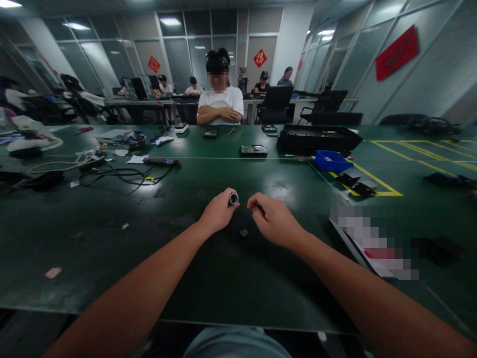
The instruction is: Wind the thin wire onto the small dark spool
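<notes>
In my left hand (219, 211) is a dark, hollow tube (233, 199) with a silvery rim, much like a flashlight body. Its open round end faces me, and the fingers wrap around it. My right hand (276, 219) is a short way to the right, fingers curled in toward the thumb. Something small and dark may sit between those fingers, but I cannot make it out. Below and between both hands, a small round dark cap-like part (243, 232) lies on the green table (223, 278), touched by neither hand.
Cables (122, 174) and a pen-like tool (162, 161) lie at the left. Farther back are a circuit-board device (253, 150), a black case (318, 139) and a blue bin (333, 161). A blurred white booklet (368, 243) is at right. Across the table sits a person (220, 102), arms folded.
</notes>
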A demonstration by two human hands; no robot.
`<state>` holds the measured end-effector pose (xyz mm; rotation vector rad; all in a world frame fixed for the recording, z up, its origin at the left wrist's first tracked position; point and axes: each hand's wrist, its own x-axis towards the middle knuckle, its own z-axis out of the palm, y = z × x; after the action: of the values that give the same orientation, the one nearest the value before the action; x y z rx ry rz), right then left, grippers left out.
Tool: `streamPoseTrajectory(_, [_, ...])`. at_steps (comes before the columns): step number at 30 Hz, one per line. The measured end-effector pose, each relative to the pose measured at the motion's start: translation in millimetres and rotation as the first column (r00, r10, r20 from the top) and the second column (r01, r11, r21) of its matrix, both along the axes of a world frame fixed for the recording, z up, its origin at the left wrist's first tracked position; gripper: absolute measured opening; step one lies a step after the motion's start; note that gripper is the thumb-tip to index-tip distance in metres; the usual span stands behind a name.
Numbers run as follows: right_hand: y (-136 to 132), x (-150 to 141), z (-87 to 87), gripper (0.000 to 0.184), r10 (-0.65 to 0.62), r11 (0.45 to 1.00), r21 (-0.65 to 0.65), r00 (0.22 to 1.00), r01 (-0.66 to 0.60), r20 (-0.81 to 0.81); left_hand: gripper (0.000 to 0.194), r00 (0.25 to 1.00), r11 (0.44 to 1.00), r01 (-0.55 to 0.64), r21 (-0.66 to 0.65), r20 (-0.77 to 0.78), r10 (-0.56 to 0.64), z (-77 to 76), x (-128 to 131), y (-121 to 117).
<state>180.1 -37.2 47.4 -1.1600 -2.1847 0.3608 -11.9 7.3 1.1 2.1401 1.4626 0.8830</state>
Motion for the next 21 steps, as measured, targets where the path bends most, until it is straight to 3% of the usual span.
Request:
streamPoseTrajectory(5, [2, -3, -8.2, 0.008, 0.057, 0.984, -0.175, 0.972, -0.017, 0.227, 0.016, 1.000, 1.000, 0.017, -0.008, 0.006, -0.017, -0.9, 1, 0])
streamPoseTrajectory(9, [3, -5, -14.3, 0.005, 0.138, 0.977, -0.201, 0.935, -0.074, 0.326, 0.016, 0.999, 0.999, 0.032, 0.003, 0.006, -0.032, -0.8, 1, -1])
streamPoseTrajectory(14, [6, -5, -19.9, 0.007, 0.169, 0.978, -0.170, 0.940, -0.122, 0.298, 0.017, 0.999, 0.999, 0.046, 0.001, 0.021, -0.046, 0.3, 3, -2])
streamPoseTrajectory(21, [7, -4, -13.9, 0.016, 0.031, 0.998, -0.065, 0.996, -0.026, 0.085, 0.020, 0.993, 0.993, 0.119, -0.009, 0.007, -0.119, 7.8, 7, -10])
